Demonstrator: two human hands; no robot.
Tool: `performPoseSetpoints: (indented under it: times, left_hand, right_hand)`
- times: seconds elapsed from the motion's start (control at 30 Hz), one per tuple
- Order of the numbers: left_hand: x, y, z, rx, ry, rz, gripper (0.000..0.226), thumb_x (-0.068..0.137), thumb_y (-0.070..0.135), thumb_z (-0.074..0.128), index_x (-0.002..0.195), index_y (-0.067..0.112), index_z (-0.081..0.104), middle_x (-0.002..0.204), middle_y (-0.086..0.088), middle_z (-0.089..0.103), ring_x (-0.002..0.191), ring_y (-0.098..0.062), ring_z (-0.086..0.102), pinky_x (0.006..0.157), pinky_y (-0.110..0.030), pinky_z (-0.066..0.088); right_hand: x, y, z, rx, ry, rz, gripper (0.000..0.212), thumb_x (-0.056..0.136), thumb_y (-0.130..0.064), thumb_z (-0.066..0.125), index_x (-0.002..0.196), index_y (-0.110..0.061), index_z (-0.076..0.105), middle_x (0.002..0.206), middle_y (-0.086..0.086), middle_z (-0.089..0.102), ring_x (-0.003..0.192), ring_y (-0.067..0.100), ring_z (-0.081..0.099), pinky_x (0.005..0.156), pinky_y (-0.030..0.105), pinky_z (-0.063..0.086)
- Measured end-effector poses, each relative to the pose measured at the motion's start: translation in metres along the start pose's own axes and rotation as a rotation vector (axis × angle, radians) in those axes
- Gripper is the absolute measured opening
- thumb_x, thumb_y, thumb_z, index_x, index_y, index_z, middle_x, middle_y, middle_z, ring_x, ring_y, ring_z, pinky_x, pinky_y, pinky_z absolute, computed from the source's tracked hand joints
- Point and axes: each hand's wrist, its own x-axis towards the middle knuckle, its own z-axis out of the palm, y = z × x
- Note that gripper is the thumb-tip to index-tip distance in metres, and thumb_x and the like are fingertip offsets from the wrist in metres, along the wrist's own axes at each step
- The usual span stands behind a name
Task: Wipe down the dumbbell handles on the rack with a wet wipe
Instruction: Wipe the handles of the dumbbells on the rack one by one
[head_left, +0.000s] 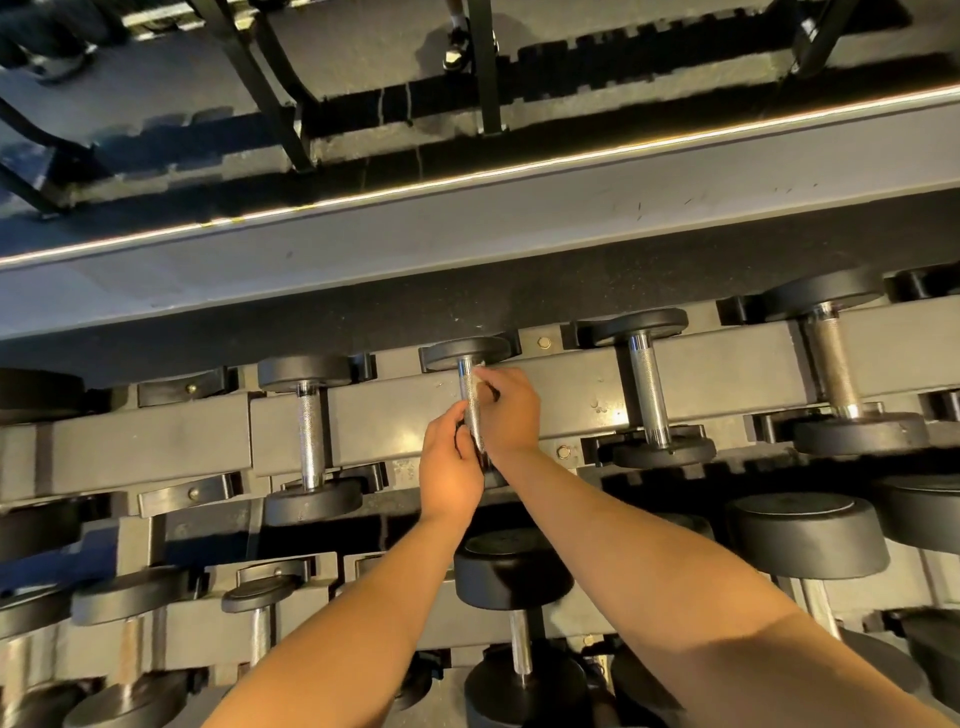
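1. Knurled chrome dumbbell handle (469, 387) in the middle of the rack (395, 415), on its upper tier, lying across the rails, far black head (465, 352) seated in a cradle.
2. Both hands clamped on that handle: right hand (511, 410) curled over the upper stretch from the right, left hand (449, 462) wrapped round the lower stretch, hiding the near end.
3. Possibly the wet wipe (480, 364), a small pale scrap by the right fingertips; too little showing to be sure.
4. Neighbouring dumbbell (310, 431) on the left, another dumbbell (647, 395) on the right, each apart from the hands.
5. Larger dumbbell (511, 566) on the lower tier, under the forearms.
6. Beyond the rack, grey ledge (519, 223) edged by a bright light strip (467, 176).
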Motion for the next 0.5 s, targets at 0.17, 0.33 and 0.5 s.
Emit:
performPoseSetpoints:
  times: [0.17, 0.33, 0.5]
  left_hand:
    - [0.002, -0.004, 0.000, -0.022, -0.027, -0.030, 0.041, 0.109, 0.018, 0.038, 0.146, 0.032, 0.049, 0.131, 0.013, 0.048, 0.118, 0.001, 0.050, 0.106, -0.018, 0.038]
    - [0.003, -0.002, 0.001, -0.034, -0.039, -0.047, 0.043, 0.110, 0.020, 0.034, 0.149, 0.036, 0.042, 0.137, 0.014, 0.044, 0.121, -0.001, 0.049, 0.107, -0.022, 0.038]
    - [0.002, -0.001, -0.001, -0.026, -0.068, -0.026, 0.045, 0.111, 0.019, 0.030, 0.151, 0.035, 0.040, 0.139, 0.010, 0.044, 0.122, -0.002, 0.048, 0.105, -0.018, 0.035]
  right_hand:
    - [-0.006, -0.001, 0.007, 0.110, -0.098, 0.007, 0.030, 0.101, -0.009, 0.054, 0.126, -0.022, 0.065, 0.112, -0.021, 0.054, 0.105, -0.005, 0.054, 0.092, 0.009, 0.044]
    - [-0.006, -0.001, 0.002, 0.100, -0.095, 0.031, 0.030, 0.099, -0.005, 0.056, 0.124, -0.017, 0.068, 0.109, -0.013, 0.054, 0.098, 0.000, 0.056, 0.087, 0.007, 0.044]
    - [-0.015, 0.009, -0.004, -0.013, -0.079, 0.038, 0.032, 0.099, -0.003, 0.056, 0.125, -0.015, 0.069, 0.118, 0.000, 0.062, 0.106, 0.010, 0.060, 0.092, 0.008, 0.043]
